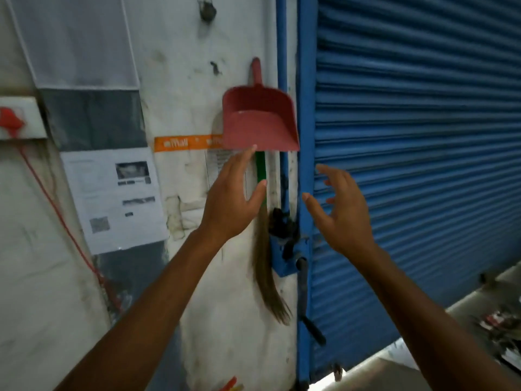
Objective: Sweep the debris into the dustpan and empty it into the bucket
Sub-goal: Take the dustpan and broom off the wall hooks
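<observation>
A red dustpan hangs by its handle on the white wall, mouth downward. Behind and below it hangs a broom with a green handle and brown bristles pointing down. My left hand is raised just under the dustpan, fingers straight, fingertips at its lower edge and thumb next to the green handle. My right hand is up to the right of the broom, in front of the blue shutter frame, fingers spread and holding nothing. Debris lies on the floor at the lower right.
A blue rolling shutter fills the right side, with a blue frame post and a lock bracket beside the broom. Paper notices and orange tape are stuck on the wall at left. A red cord runs down the left wall.
</observation>
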The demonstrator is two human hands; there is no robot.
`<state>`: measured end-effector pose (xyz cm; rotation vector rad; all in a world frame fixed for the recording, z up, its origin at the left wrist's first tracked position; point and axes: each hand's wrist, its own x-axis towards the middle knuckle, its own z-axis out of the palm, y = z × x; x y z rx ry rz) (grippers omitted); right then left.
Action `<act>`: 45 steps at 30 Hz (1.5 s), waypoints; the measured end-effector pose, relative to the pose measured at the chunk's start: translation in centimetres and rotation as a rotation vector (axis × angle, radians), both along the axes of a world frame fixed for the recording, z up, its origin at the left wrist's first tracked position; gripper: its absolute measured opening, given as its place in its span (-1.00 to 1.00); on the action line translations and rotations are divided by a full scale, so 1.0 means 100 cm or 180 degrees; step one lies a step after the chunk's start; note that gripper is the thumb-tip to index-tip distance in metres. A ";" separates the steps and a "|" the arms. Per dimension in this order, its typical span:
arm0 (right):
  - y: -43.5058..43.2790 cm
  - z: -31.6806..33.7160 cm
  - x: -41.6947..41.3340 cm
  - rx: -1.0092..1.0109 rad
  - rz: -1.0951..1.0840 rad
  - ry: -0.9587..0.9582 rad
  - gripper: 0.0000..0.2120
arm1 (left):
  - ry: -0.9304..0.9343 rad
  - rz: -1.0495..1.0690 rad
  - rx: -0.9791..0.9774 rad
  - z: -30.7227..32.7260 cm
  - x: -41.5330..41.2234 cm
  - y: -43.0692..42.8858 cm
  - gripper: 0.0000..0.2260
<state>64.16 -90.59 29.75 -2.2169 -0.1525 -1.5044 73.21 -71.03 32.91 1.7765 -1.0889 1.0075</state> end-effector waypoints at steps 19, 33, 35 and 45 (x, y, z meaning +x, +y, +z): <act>-0.073 0.172 0.251 -0.0704 -0.0266 0.0205 -0.47 | -0.0591 0.1572 0.0852 0.191 0.236 -0.071 -0.63; -0.135 0.253 0.325 -0.1164 -0.0208 -0.0063 -0.59 | 0.0556 0.2171 -0.0142 0.267 0.301 -0.160 -0.74; -0.142 0.260 0.333 -0.1218 -0.0140 -0.0118 -0.60 | 0.0508 0.2332 -0.0266 0.272 0.307 -0.172 -0.69; -0.178 0.268 0.372 -0.1132 0.0179 -0.0125 -0.65 | 0.1014 0.2705 0.0096 0.287 0.338 -0.200 -0.54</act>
